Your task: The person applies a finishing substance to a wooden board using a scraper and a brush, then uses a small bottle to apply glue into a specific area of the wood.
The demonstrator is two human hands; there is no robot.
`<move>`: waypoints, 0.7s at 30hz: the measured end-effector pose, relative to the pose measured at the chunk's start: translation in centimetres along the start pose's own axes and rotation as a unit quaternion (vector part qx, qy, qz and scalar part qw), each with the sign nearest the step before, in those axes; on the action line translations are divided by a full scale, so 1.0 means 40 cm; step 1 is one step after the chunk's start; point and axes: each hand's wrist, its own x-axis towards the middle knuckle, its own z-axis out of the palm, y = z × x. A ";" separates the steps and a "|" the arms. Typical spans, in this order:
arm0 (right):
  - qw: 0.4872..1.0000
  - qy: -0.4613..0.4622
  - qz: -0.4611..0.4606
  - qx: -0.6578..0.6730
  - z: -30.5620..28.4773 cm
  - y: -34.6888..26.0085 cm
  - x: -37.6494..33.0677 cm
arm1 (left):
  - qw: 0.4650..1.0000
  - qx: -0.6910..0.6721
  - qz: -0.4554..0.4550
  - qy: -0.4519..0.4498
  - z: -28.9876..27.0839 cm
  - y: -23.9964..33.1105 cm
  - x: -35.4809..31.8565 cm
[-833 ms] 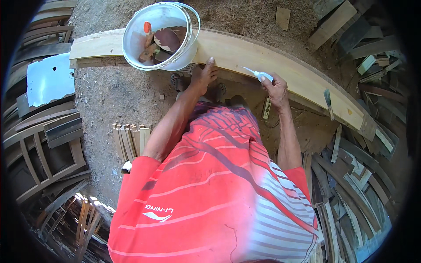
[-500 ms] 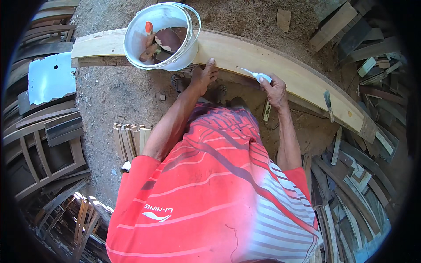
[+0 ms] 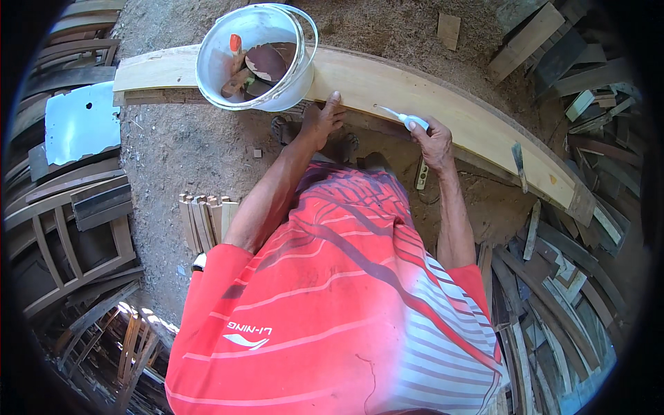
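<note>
My right hand [image 3: 436, 144] is closed around a small white squeeze bottle [image 3: 413, 121] with a long thin nozzle. The nozzle points left, its tip over a small dark mark on a long pale wooden plank [image 3: 477, 124]; whether it touches the wood I cannot tell. At the plank's near edge my left hand [image 3: 322, 123] grips the wood, thumb on top and fingers curled at the side. Just left of that hand a white plastic bucket [image 3: 299, 79] stands on the plank. In it lie an orange-tipped tool [image 3: 236, 45] and a brown round disc [image 3: 266, 62].
A narrow blade-like strip [image 3: 518, 166] lies across the plank's right part. Wooden sticks [image 3: 202, 221] stand bundled on the ground at left. Stacked timber [image 3: 553, 297] and frames [image 3: 62, 256] crowd both sides. A white sheet [image 3: 81, 124] lies at far left.
</note>
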 end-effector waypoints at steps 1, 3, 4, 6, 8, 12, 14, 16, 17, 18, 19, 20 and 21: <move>1.000 0.000 0.001 0.000 0.000 -0.001 -0.001 | 1.000 0.000 -0.002 0.000 -0.001 0.000 0.001; 1.000 0.001 0.003 -0.001 0.001 -0.004 -0.001 | 1.000 0.001 -0.007 -0.001 -0.001 0.001 0.002; 1.000 0.000 0.003 -0.001 0.001 -0.003 0.000 | 1.000 0.003 -0.007 -0.004 -0.002 0.002 0.001; 1.000 -0.002 0.003 -0.002 0.000 0.003 0.001 | 1.000 0.007 -0.006 -0.010 -0.003 0.004 -0.002; 1.000 -0.003 0.003 -0.004 -0.003 0.009 0.002 | 1.000 0.009 -0.004 -0.007 -0.002 0.005 -0.003; 1.000 -0.002 0.004 -0.018 -0.001 -0.020 -0.003 | 1.000 0.009 -0.001 -0.009 -0.003 0.002 -0.004; 1.000 -0.002 0.004 -0.009 -0.001 -0.013 -0.002 | 1.000 0.011 0.003 -0.006 -0.002 0.003 -0.004; 1.000 -0.003 0.007 -0.007 -0.002 -0.011 -0.001 | 1.000 0.013 0.004 -0.002 0.000 0.005 -0.005; 1.000 -0.003 0.010 -0.009 -0.002 -0.011 -0.001 | 1.000 0.013 0.003 0.001 0.001 0.006 -0.005; 1.000 -0.003 0.012 -0.011 -0.003 -0.011 -0.001 | 1.000 0.014 0.004 0.004 0.002 0.006 -0.005; 1.000 -0.004 0.010 -0.010 -0.004 -0.008 -0.001 | 1.000 0.016 0.002 0.003 0.002 0.006 -0.004; 1.000 -0.004 0.008 -0.009 -0.006 -0.001 0.001 | 1.000 0.018 -0.001 0.002 0.002 0.007 -0.003; 1.000 -0.005 0.006 -0.008 -0.006 0.000 0.002 | 1.000 0.020 -0.003 0.002 0.000 0.007 -0.002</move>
